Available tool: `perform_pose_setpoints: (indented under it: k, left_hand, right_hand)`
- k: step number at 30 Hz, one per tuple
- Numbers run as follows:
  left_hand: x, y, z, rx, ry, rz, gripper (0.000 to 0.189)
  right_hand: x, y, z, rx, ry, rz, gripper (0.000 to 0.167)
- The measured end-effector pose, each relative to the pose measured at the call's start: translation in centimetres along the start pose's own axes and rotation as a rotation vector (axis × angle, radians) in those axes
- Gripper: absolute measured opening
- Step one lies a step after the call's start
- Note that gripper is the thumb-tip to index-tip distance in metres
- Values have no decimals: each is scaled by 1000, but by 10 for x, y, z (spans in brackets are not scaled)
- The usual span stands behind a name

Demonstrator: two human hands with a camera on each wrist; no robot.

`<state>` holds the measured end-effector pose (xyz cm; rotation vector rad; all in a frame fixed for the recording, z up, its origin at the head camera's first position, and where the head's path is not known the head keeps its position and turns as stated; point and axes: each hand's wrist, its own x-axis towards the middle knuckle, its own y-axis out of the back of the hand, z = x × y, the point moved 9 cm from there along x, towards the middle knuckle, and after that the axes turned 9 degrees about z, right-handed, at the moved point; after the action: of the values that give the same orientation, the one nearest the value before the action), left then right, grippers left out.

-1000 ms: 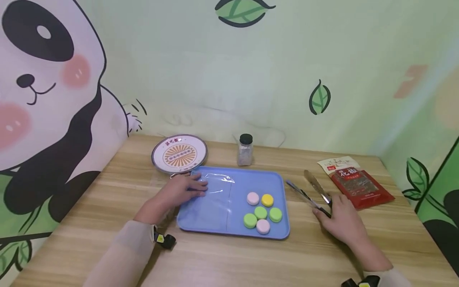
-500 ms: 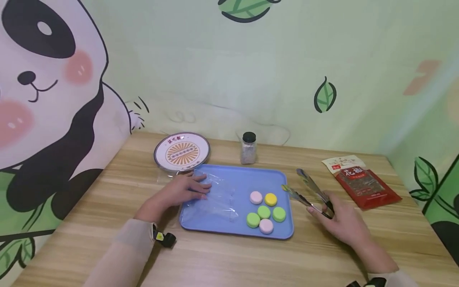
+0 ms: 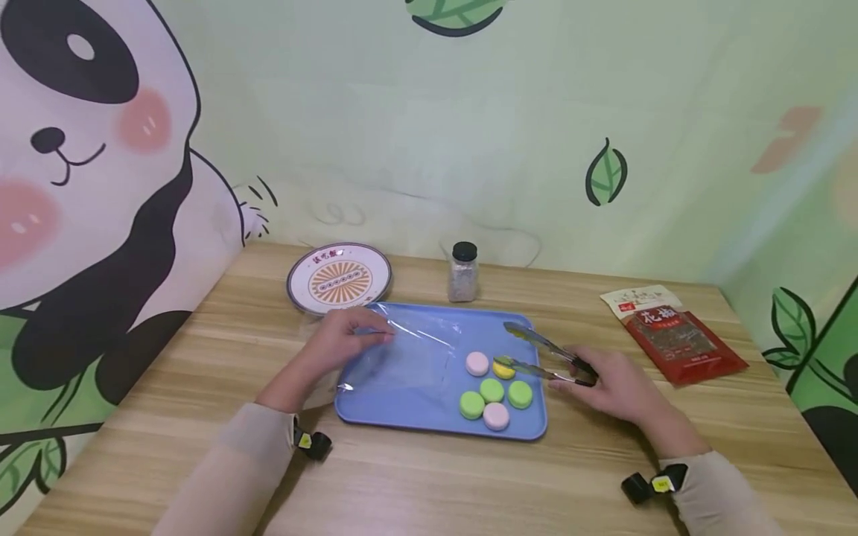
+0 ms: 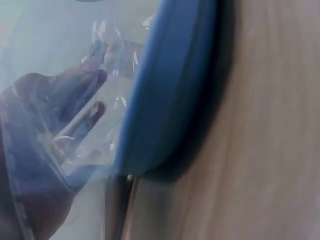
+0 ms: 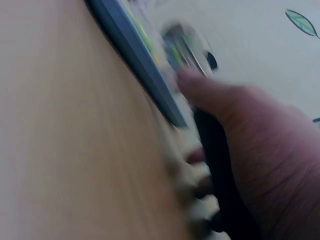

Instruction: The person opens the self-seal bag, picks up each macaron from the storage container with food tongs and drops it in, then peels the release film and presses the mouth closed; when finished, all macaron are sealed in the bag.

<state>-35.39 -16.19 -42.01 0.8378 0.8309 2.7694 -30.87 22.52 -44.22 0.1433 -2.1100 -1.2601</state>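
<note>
A person at a wood-grain counter [image 3: 415,484] grips a pair of metal tongs [image 3: 550,346] by the dark handle with the right hand [image 3: 613,383], fingers curled round it just off the right edge of a blue tray [image 3: 429,409]. The tongs' two arms stand spread, their long axis running leftward and slightly away from the person, tips over the tray's far right area. The nearer arm crosses over a yellow macaron [image 3: 503,374]; whether they touch cannot be told. It lies at the tray's right, beside two pink macarons [image 3: 477,364] and three green macarons [image 3: 492,391], leftward of the right hand and well apart from the left hand [image 3: 338,342]. That hand, fingers bent, is at a clear plastic bag [image 3: 409,365] on the tray's left; whether it pinches the film is unclear. The telling relation, it seems, is that the yellow macaron sits under the nearer tong arm, not midway between the two
</note>
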Motion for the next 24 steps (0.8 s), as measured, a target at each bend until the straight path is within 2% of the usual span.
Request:
perform_pose_setpoints:
  k: [4, 7, 11, 14, 16, 19, 22, 24]
  left_hand:
    - [-1, 1, 0, -38, 3, 63, 10]
    - [-2, 2, -3, -55, -1, 90, 9]
    - [-2, 5, -5, -70, 2, 122, 10]
    - [-2, 6, -3, -91, 20, 132, 10]
    - [-2, 7, 1, -102, 24, 136, 10]
    - [-2, 9, 15, -100, 12, 140, 10]
    - [-3, 13, 32, -84, -35, 150, 10]
    - [-2, 15, 39, -75, -76, 158, 9]
  right_hand:
    - [10, 3, -4, 27, 138, -33, 48]
    - [14, 4, -12, -9, 198, -54, 38]
    - [15, 3, -19, -32, 222, -69, 26]
    - [16, 7, -18, 4, 196, -7, 22]
    - [16, 11, -17, 26, 196, 53, 22]
    - [15, 14, -22, 49, 243, 112, 24]
    - [16, 11, -32, 53, 287, 118, 27]
    - [21, 7, -39, 34, 278, 95, 28]
